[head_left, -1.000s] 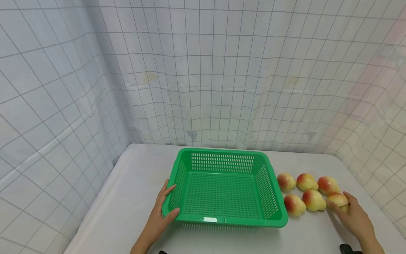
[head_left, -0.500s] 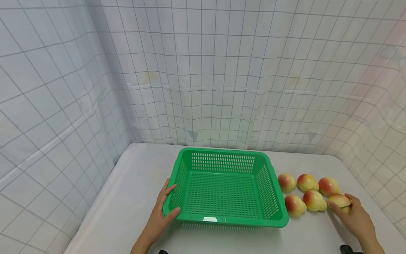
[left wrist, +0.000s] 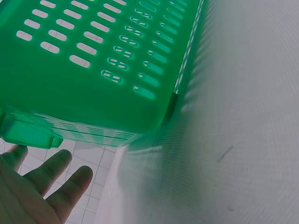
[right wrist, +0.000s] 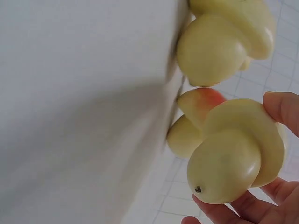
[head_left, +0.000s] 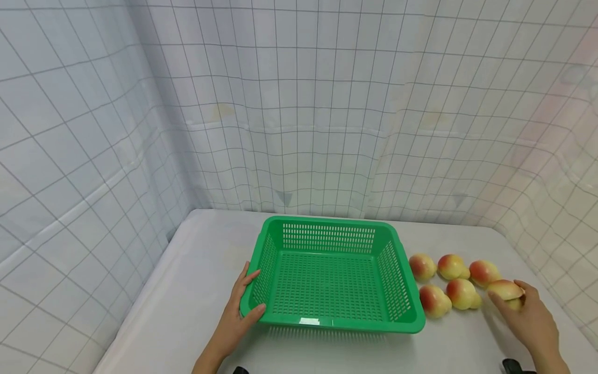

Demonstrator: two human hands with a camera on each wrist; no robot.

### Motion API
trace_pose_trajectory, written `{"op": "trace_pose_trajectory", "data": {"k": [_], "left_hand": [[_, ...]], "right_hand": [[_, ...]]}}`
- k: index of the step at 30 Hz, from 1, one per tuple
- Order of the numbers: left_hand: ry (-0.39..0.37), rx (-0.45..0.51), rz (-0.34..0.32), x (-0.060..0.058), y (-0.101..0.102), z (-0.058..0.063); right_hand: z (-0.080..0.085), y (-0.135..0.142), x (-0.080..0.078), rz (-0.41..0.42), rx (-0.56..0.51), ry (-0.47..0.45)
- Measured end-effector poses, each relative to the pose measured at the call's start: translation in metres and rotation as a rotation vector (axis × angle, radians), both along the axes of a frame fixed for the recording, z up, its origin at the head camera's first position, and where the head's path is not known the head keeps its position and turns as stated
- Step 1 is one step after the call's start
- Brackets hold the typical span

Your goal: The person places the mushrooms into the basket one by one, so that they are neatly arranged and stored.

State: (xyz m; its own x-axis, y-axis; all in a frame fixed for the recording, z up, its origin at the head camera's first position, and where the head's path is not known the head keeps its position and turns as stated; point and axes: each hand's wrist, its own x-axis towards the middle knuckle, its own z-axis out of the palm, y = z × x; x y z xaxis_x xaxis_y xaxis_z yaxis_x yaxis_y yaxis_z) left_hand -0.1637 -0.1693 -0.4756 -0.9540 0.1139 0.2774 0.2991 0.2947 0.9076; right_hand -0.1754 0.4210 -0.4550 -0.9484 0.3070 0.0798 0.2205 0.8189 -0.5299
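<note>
My right hand (head_left: 530,314) holds a yellow pear (head_left: 505,291) with a red blush, thumb on one side and fingers on the other. In the right wrist view this pear (right wrist: 224,165) shows its narrow end and dark stem tip, close to the other pears (right wrist: 212,49). At the front left corner of a green plastic basket (head_left: 334,326) rests my left hand (head_left: 235,317), thumb and a finger over the rim. The left wrist view shows several fingers (left wrist: 70,186) spread and fairly straight beside the basket's outer wall (left wrist: 84,102).
Several more red and yellow pears (head_left: 462,294) lie in two rows between the basket and my right hand. A white cloth covers the table (head_left: 159,317). White gridded curtains (head_left: 322,109) stand behind it and on both sides.
My right hand has shifted slightly right and up with the pear, widening the gap to the neighbouring pear. The left hand and basket stay in place.
</note>
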Motion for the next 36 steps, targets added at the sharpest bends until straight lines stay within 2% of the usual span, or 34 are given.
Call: {"op": "trace_pose_trajectory", "data": {"k": [5, 14, 23, 27, 36], "left_hand": [[0.0, -0.002, -0.001, 0.001, 0.0, 0.0], [-0.004, 0.007, -0.004, 0.001, 0.0, 0.0], [-0.001, -0.004, -0.004, 0.001, 0.0, 0.0], [0.0, 0.007, -0.01, 0.001, 0.0, -0.001], [0.004, 0.001, -0.01, 0.0, 0.0, -0.001]], "right_hand": [[0.009, -0.011, 0.001, -0.024, 0.007, 0.074], [0.024, -0.042, 0.001, -0.067, -0.015, 0.308], [0.047, -0.078, 0.0, -0.005, -0.038, 0.522], [0.052, -0.094, -0.004, 0.032, -0.047, 0.556], [0.058, -0.126, -0.011, 0.178, -0.03, 0.571]]}}
